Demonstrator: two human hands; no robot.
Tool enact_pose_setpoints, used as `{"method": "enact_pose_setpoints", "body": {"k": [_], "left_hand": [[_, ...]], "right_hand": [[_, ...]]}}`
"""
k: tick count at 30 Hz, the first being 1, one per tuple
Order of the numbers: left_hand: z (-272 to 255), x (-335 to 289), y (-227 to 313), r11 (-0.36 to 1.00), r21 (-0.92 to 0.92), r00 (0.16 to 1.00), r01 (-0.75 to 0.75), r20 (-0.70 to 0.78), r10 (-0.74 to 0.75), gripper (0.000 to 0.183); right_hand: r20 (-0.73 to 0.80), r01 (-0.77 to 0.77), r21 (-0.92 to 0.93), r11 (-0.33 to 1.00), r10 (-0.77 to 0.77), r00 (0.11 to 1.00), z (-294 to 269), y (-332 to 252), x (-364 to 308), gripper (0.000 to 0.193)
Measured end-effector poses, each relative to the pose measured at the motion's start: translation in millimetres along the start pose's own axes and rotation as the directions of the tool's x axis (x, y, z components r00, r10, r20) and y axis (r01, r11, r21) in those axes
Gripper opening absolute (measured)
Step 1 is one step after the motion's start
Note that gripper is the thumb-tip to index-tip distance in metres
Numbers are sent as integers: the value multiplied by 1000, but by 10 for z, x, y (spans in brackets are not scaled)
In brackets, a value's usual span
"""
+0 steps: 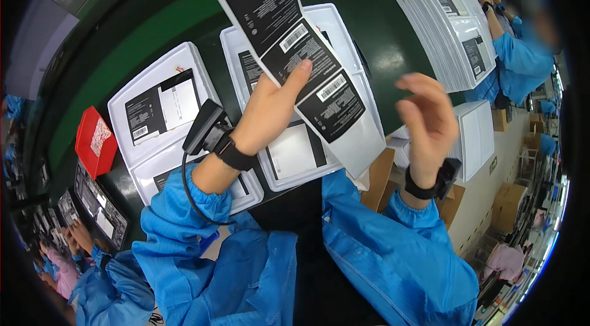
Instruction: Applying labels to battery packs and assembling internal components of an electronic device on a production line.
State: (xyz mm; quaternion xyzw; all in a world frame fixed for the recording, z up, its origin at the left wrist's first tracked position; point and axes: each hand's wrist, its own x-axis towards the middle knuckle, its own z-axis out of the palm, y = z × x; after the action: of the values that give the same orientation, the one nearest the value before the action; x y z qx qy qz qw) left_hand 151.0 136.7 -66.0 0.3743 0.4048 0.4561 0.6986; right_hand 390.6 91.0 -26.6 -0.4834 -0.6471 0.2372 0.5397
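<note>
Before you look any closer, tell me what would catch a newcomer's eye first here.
First, the long strip of black labels in the left hand, slanting over the middle white tray. Next, the right hand, raised and empty to the strip's right. Then the bright red bin toward the picture's left side and the tall stack of trays at upper right.

Cut off at the top, the label strip [337,102] hides the near right corner of the middle tray [231,49]. The left sleeve [178,221] covers a dark piece [161,180] (partly) toward the left tray's [130,141] near edge. The right hand [430,117] blurs.
</note>
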Motion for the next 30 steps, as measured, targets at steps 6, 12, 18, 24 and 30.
{"method": "enact_pose_setpoints", "body": {"k": [6, 12, 18, 24, 30], "left_hand": [[62, -194, 83, 990, -137, 993, -44, 101, 58, 31], [59, -221, 82, 991, -106, 988, -79, 124, 92, 30], [43, -221, 74, 996, -63, 987, -63, 144, 72, 31], [49, -150, -2, 993, -19, 993, -116, 16, 116, 34], [-224, 81, -13, 959, -137, 960, 247, 169, -223, 50]], "right_hand": [[196, 4, -45, 999, 5, 981, 253, 50, 145, 19], [262, -132, -1, 991, 128, 957, 293, 2, 155, 14], [393, -392, 176, 903, 301, 869, 279, 47, 145, 12], [356, -119, 25, 993, 102, 929, 238, -28, 180, 15], [-111, 115, 696, 708, -52, 992, 97, -291, -16, 7]]}}
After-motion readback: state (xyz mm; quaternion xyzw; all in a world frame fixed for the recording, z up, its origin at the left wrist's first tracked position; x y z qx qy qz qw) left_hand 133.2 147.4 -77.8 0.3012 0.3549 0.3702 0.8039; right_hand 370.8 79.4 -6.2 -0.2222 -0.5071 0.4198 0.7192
